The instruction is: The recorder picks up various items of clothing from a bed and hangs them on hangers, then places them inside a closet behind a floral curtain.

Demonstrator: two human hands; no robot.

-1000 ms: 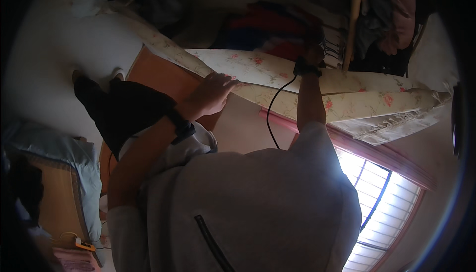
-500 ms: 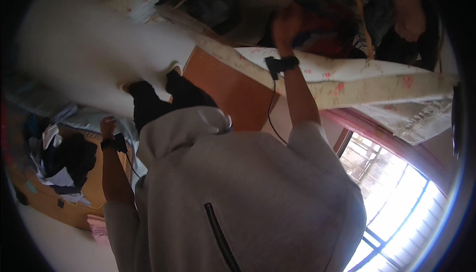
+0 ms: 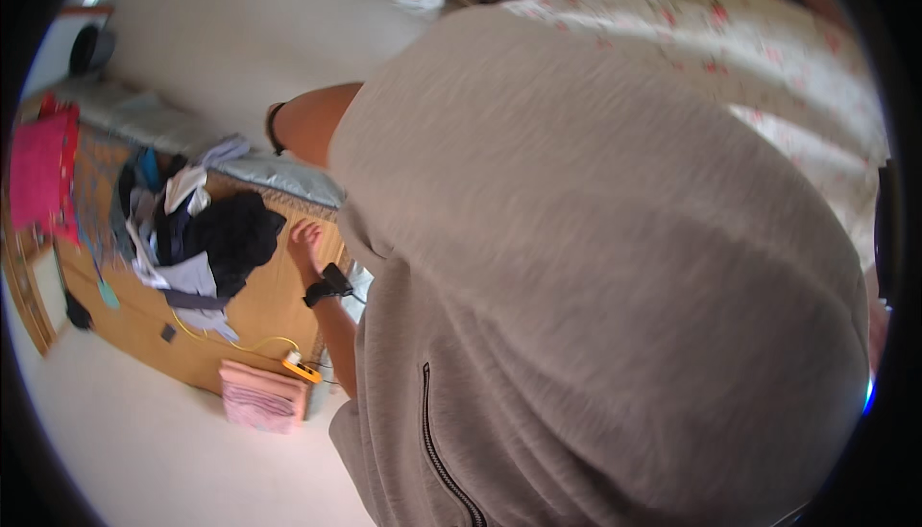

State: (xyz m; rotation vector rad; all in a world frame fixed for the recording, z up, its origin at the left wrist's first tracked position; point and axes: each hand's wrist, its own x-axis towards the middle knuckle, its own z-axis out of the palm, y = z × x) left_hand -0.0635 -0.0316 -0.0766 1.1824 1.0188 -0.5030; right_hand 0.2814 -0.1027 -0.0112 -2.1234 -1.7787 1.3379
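Observation:
My left hand (image 3: pixel 305 239) hangs over the tan mat-like surface (image 3: pixel 274 287), its fingers loosely bent and apart, with nothing visible in them. Just left of it lies a heap of clothes: a crumpled black garment (image 3: pixel 230 234) is nearest, with a light grey garment (image 3: pixel 192 275) and a white one (image 3: pixel 184 186) beside it. My right forearm (image 3: pixel 322 124) reaches across in front of my chest. A dark band circles its wrist, and the hand beyond is hidden. Another dark strap with a small black box (image 3: pixel 331 282) sits on my left wrist.
A yellow power strip (image 3: pixel 303 367) with its cord lies near a folded pink cloth (image 3: pixel 259 397) at the surface's near edge. A grey-green padded roll (image 3: pixel 279 174) runs along the far edge. Bright pink fabric (image 3: pixel 43 167) is at far left; flowered cloth (image 3: pixel 691 18) hangs upper right.
My body and view have turned left, away from the dark shelf. My right arm has come down and across from the hanging clothes there. The clothes heap now appears nearer the middle.

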